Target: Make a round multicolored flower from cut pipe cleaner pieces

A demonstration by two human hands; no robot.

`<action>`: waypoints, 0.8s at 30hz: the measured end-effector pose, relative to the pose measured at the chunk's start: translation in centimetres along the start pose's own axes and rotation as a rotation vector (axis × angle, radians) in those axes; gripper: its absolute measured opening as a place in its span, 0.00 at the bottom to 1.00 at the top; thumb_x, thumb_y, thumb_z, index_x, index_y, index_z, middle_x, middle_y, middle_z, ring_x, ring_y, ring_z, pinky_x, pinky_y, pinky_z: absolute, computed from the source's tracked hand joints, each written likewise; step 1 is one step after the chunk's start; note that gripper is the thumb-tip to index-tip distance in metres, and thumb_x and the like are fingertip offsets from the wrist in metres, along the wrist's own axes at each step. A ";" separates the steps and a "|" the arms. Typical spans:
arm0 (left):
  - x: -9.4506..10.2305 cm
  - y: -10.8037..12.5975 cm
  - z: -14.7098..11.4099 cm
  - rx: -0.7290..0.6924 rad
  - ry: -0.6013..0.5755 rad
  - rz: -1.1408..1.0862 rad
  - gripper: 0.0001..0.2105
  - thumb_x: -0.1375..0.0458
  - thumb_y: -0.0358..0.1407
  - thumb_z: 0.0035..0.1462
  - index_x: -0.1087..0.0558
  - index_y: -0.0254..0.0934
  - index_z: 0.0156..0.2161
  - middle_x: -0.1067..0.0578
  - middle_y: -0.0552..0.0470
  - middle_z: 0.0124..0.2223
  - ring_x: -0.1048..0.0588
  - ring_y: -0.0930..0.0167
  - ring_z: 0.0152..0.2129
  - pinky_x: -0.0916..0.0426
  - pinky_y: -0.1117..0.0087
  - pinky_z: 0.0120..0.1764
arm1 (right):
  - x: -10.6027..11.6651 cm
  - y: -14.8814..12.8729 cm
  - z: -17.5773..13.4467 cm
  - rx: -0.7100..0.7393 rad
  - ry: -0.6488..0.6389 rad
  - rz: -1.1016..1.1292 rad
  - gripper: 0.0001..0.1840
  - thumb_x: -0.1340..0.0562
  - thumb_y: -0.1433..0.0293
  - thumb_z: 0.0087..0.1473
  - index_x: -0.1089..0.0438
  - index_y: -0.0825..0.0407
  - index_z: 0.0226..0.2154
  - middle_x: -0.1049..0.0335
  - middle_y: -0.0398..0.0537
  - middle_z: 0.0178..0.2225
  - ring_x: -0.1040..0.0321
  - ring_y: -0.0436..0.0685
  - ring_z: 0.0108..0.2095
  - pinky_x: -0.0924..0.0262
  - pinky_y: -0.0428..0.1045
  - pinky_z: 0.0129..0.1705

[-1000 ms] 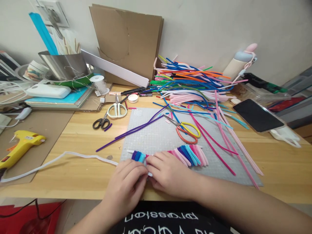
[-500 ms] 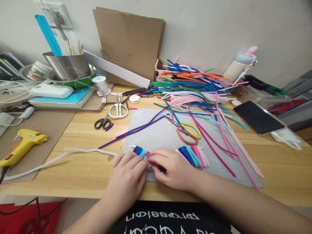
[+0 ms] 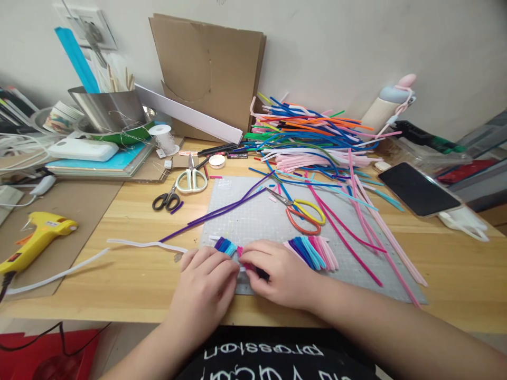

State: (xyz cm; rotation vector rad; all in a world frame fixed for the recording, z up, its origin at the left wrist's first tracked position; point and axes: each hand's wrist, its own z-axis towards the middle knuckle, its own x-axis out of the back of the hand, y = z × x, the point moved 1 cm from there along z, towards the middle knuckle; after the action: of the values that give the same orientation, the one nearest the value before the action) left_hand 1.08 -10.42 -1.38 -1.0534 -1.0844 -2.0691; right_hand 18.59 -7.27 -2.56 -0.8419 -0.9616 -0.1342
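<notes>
My left hand (image 3: 206,282) is closed, its fingers curled down over a row of purple, blue and light-blue pipe cleaners (image 3: 225,246). Facing it, my right hand (image 3: 279,272) pinches a magenta pipe cleaner (image 3: 240,252) at the right end of that row. The fingertips of both hands nearly meet, and what lies under them is partly hidden. Right of my right hand lies a second bundle of folded pipe cleaners (image 3: 312,253) in purple, blue, light blue and pink. A white pipe cleaner (image 3: 148,243) reaches left from beside my left hand.
On the grey cutting mat (image 3: 225,211) lie orange-and-yellow scissors (image 3: 303,216) and loose purple pipe cleaners (image 3: 222,209). Behind it is a pile of coloured pipe cleaners (image 3: 317,132). A yellow glue gun (image 3: 39,237) lies left, a phone (image 3: 420,189) right. Two more scissors (image 3: 191,181) stand behind.
Both hands keep nearly the same place and grip. The view has shifted very slightly; nothing else has visibly moved.
</notes>
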 end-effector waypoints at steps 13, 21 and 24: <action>-0.6 0.2 0.1 -0.014 -0.047 0.014 0.07 0.47 0.30 0.57 0.30 0.39 0.29 0.25 0.55 0.31 0.33 0.69 0.31 0.46 0.64 0.36 | 0.1 -0.1 0.0 -0.002 -0.062 -0.011 0.09 0.44 0.73 0.55 0.31 0.55 0.39 0.30 0.51 0.40 0.35 0.55 0.42 0.39 0.50 0.47; -0.3 -0.2 0.2 0.002 -0.052 0.037 0.06 0.47 0.29 0.56 0.29 0.39 0.30 0.25 0.55 0.31 0.32 0.68 0.32 0.46 0.63 0.37 | 0.3 -0.2 -0.1 -0.033 -0.152 -0.096 0.18 0.38 0.69 0.51 0.36 0.55 0.45 0.33 0.54 0.46 0.38 0.60 0.46 0.41 0.56 0.48; -0.1 -0.4 0.1 -0.005 -0.056 0.047 0.06 0.47 0.30 0.56 0.29 0.39 0.30 0.25 0.55 0.31 0.32 0.68 0.31 0.46 0.63 0.37 | 0.3 -0.1 -0.1 -0.040 -0.145 -0.112 0.09 0.43 0.71 0.55 0.34 0.55 0.40 0.32 0.54 0.42 0.38 0.58 0.44 0.41 0.54 0.47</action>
State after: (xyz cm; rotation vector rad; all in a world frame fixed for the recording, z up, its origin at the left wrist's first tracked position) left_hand 0.89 -10.13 -1.59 -1.1351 -1.0718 -2.0177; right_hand 18.75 -7.30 -2.34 -0.8436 -1.1462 -0.1909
